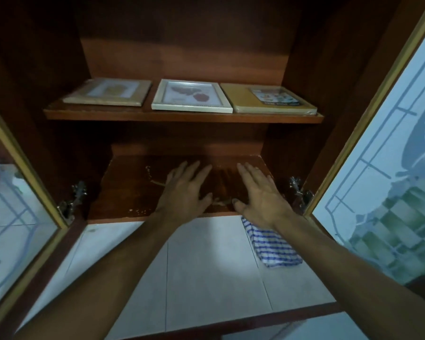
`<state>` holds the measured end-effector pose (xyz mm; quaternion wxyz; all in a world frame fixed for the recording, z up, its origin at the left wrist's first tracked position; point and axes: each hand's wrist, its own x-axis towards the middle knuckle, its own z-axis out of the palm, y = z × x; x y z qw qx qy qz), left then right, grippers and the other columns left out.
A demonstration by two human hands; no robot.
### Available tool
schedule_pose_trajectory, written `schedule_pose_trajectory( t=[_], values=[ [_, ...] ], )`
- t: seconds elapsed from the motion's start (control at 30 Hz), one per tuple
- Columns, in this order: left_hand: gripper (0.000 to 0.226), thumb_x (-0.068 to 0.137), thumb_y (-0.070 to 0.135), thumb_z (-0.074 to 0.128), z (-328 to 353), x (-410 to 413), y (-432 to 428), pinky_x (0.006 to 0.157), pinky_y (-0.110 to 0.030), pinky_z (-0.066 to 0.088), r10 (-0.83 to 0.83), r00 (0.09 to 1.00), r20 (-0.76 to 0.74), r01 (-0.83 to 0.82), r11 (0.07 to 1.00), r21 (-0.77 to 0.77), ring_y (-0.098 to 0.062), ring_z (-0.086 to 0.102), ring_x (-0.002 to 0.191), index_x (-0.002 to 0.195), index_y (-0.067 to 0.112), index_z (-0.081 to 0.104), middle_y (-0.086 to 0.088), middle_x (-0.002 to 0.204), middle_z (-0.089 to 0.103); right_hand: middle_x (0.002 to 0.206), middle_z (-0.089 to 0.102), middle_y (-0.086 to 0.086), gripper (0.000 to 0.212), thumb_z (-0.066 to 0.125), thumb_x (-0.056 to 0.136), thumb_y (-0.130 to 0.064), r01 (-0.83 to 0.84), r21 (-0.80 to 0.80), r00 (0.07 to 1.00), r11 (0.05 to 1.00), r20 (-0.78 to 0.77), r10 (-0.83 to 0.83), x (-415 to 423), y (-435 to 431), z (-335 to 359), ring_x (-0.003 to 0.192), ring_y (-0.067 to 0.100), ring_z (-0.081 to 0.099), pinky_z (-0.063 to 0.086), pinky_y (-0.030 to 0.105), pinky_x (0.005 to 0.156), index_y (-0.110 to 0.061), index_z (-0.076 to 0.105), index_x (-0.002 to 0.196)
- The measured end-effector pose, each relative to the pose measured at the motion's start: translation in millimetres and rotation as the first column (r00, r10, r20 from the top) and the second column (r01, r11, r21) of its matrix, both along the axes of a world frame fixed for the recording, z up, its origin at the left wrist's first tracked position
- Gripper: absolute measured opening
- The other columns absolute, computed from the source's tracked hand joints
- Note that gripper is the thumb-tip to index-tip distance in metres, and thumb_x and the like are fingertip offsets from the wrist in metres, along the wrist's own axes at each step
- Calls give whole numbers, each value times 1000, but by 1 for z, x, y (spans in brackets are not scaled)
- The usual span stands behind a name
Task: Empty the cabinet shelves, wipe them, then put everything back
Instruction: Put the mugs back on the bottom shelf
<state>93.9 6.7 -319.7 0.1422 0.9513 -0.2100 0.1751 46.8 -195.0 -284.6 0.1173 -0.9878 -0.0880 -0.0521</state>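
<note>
While left hand and right hand spread flat over lower shelf | cloth below front edge

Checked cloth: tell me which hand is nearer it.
Right. The right hand is directly beyond the checked cloth, its wrist over the cloth's top edge; the left hand lies farther left.

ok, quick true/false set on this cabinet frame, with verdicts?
1. Three flat items lie on the upper shelf. True.
2. The white frame lies at the shelf's left end. False: it is in the middle.
3. The right hand grips the checked cloth. False: the hand is open over the lower shelf; the cloth lies below, on white tiles.
4. The left hand has straight fingers and holds nothing. True.
5. Both doors are shut. False: the doors stand open.
</note>
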Motion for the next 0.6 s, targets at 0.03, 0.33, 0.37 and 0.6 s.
schedule_pose_trajectory(
  t=[0.03, 0.33, 0.37, 0.6],
  values=[
    [71, 90, 48, 55, 4, 0, 5, 118, -46, 14, 17, 1000, 6, -17, 1000, 22, -31, 15, 146, 152, 27, 26, -6, 158, 25, 164, -5, 2, 88, 55, 93, -40, 1, -19, 1000, 1000, 8, 0, 2, 4, 4, 150, 23, -3, -1, 42, 121, -24, -5, 155],
    [78, 92, 46, 52, 33, -15, 28, 119, -46, 7, 58, 996, 71, -64, 993, 97, -33, 6, 148, 155, 24, 13, -9, 162, 11, 163, -7, 4, 95, 58, 90, -45, 2, -150, 998, 989, 67, 8, -1, 31, 33, 150, 25, -3, 1, 44, 121, -24, -9, 155],
    [78, 92, 47, 52, 34, -18, 28, 119, -46, 7, 65, 995, 71, -72, 993, 97, -32, 5, 148, 155, 24, 11, -8, 162, 10, 163, -7, 4, 95, 58, 90, -45, -5, -156, 998, 988, 69, 16, -3, 33, 35, 150, 24, -4, 1, 44, 121, -24, -9, 155],
    [78, 90, 45, 56, 48, -43, 30, 118, -46, 14, 91, 992, 88, -98, 993, 73, -30, 11, 147, 154, 22, 17, -9, 160, 16, 163, -7, 2, 93, 57, 91, -46, -51, -176, 993, 983, 93, 68, -20, 38, 40, 150, 23, -3, 1, 44, 121, -25, -7, 155]
  ],
)
